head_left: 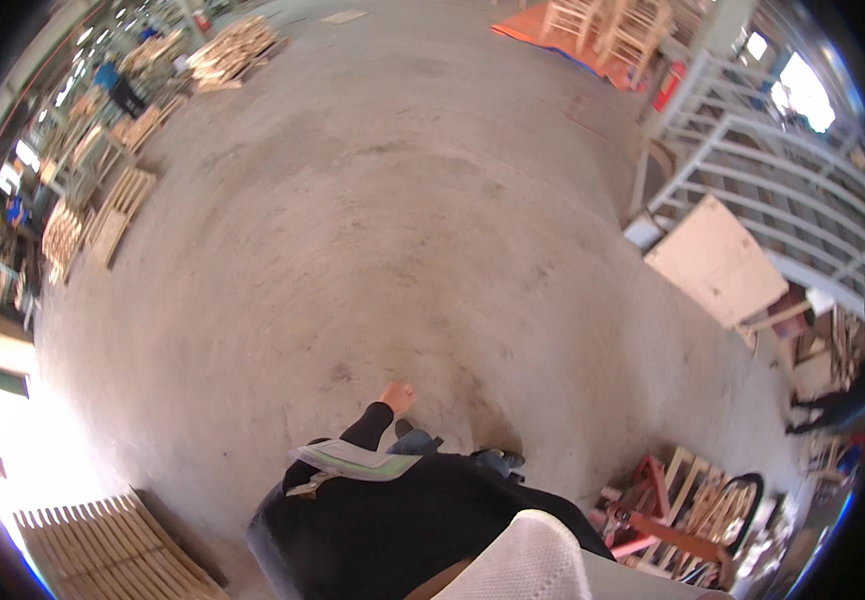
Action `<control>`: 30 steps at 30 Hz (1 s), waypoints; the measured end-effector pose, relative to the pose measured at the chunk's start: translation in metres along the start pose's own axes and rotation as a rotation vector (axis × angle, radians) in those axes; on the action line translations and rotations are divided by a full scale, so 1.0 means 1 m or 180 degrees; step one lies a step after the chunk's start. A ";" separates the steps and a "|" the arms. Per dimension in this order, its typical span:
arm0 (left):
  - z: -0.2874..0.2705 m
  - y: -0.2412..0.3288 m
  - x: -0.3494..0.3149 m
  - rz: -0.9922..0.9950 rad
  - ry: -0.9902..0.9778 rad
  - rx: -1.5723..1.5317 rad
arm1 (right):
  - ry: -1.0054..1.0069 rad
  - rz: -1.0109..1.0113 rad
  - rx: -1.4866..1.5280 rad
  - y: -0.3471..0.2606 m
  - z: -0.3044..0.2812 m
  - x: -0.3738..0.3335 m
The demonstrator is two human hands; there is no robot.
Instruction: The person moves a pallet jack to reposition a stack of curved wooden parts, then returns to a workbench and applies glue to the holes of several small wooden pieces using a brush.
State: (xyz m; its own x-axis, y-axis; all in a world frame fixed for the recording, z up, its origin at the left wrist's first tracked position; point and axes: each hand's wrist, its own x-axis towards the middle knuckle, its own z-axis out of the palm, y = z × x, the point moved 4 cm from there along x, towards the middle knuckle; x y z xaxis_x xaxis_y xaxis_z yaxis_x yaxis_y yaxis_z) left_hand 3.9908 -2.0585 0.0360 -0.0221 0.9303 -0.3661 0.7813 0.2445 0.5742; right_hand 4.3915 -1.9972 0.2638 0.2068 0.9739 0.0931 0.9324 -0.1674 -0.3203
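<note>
My left hand (400, 397) hangs in front of my body over the concrete floor (403, 250), below a black sleeve. Its fingers look curled in, and nothing shows in them. Close by that forearm, a clear card sleeve with white and green in it (358, 460) lies against my black top. My shoes show partly below, in dark trousers. No part of my right hand comes into the picture. White mesh cloth (528, 560) covers part of the lower edge.
Slatted wood (103, 550) stands lower left. A red-framed cart (653, 510) with wooden pieces is lower right. A pale board (718, 260) leans by grey metal railings (753, 180). Pallets (121, 215) and stacked wood (231, 52) line the far left, near a person (118, 88). Chairs (608, 35) stand far right.
</note>
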 end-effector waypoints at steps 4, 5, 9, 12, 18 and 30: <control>-0.003 -0.106 -0.019 -0.0952 -0.0130 -0.0105 | -0.0102 -0.0373 -0.0067 -0.093 0.049 -0.005; -0.003 -0.129 -0.037 -0.1323 -0.0137 -0.0174 | -0.0195 -0.0484 -0.0093 -0.117 0.058 -0.006; -0.025 -0.220 -0.115 -0.2389 0.0098 -0.0592 | -0.0606 -0.0998 -0.0076 -0.212 0.111 -0.016; -0.083 -0.268 -0.129 -0.2040 0.0161 -0.0498 | -0.0607 -0.0998 -0.0142 -0.241 0.127 -0.016; -0.143 -0.349 -0.210 -0.3447 0.1275 -0.0578 | -0.0791 -0.1194 0.0040 -0.322 0.171 0.000; -0.097 -0.252 0.013 -0.1249 -0.0382 -0.0169 | -0.0909 -0.1161 0.0124 -0.414 0.213 0.055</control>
State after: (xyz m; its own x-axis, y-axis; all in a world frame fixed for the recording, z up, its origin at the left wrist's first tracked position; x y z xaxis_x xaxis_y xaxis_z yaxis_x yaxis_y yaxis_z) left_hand 3.7330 -2.0812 -0.0423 -0.2366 0.7260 -0.6457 0.6947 0.5910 0.4100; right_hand 3.9538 -1.8419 0.2012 -0.2275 0.9722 -0.0555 0.9162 0.1944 -0.3505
